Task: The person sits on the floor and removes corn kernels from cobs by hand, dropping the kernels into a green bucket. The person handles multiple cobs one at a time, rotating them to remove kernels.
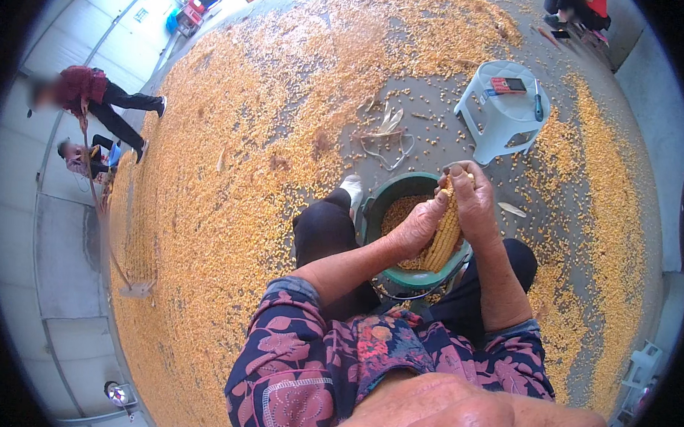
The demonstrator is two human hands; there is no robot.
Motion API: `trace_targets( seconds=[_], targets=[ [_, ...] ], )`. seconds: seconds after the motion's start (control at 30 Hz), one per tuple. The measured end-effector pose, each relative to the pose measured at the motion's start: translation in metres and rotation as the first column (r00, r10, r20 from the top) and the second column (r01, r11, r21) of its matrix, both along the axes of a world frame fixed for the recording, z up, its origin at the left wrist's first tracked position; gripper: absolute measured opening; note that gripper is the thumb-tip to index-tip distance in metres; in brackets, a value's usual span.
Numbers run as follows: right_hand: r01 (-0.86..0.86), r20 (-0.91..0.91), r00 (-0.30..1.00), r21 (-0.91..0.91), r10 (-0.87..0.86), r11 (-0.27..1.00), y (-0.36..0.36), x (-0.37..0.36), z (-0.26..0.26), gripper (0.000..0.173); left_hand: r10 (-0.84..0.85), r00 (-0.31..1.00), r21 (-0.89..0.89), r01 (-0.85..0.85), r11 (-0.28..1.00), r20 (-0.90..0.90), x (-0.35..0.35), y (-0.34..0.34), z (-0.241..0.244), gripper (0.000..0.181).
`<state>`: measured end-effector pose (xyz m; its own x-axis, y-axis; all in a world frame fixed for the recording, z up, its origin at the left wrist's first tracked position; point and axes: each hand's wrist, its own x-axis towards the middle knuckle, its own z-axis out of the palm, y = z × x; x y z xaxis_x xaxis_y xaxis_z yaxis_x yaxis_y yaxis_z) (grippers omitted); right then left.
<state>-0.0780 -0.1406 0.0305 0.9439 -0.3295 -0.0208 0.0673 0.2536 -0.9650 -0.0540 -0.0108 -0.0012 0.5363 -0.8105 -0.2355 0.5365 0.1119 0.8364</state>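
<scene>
A yellow corn cob (444,239) is tilted over a green bucket (381,198), its lower end pointing toward me. My left hand (419,226) grips the cob's side, with the thumb near the upper end. Around the top of the same cob my right hand (471,198) is closed, thumb upward, touching the left thumb's side. Loose corn kernels (397,212) lie inside the bucket, which stands between my knees. Its wire handle (398,297) hangs on the side nearest me. My fingers hide part of the cob.
A pale plastic stool (501,114) beyond the bucket bears a red phone (508,85) and a screwdriver (538,104). Kernels (224,181) cover much of the floor. At left a person (89,89) stands with a long-handled rake (136,288); another sits behind (87,156). Dry husks (389,125) lie ahead.
</scene>
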Motion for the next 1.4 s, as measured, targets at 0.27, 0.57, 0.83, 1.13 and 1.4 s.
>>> trace_targets(
  seconds=[0.27,0.57,0.83,1.13,1.4],
  targets=[
    [-0.024,-0.012,1.0,-0.047,0.024,0.999,0.0,0.001,0.001,0.032,-0.076,0.994,-0.046,0.073,0.996,-0.072,0.007,0.004,-0.016,0.07],
    [0.03,-0.012,0.999,0.042,-0.03,0.999,0.003,0.001,-0.007,0.03,0.076,0.995,0.139,-0.066,0.988,-0.066,0.0,0.003,0.003,0.073],
    [0.071,-0.163,0.986,0.215,-0.035,0.974,-0.012,0.01,-0.042,0.038,-0.058,0.961,0.07,0.079,0.994,-0.269,0.005,-0.007,-0.005,0.068],
    [-0.088,-0.498,0.867,-0.144,0.005,0.986,-0.037,0.014,-0.143,0.053,0.082,0.799,0.098,-0.029,0.995,-0.596,0.002,-0.019,-0.05,0.048],
    [-0.126,-0.104,0.992,-0.834,0.072,0.536,0.032,0.087,0.035,0.055,0.045,0.801,0.021,-0.04,0.999,-0.596,0.016,0.005,-0.045,0.036]
  ],
)
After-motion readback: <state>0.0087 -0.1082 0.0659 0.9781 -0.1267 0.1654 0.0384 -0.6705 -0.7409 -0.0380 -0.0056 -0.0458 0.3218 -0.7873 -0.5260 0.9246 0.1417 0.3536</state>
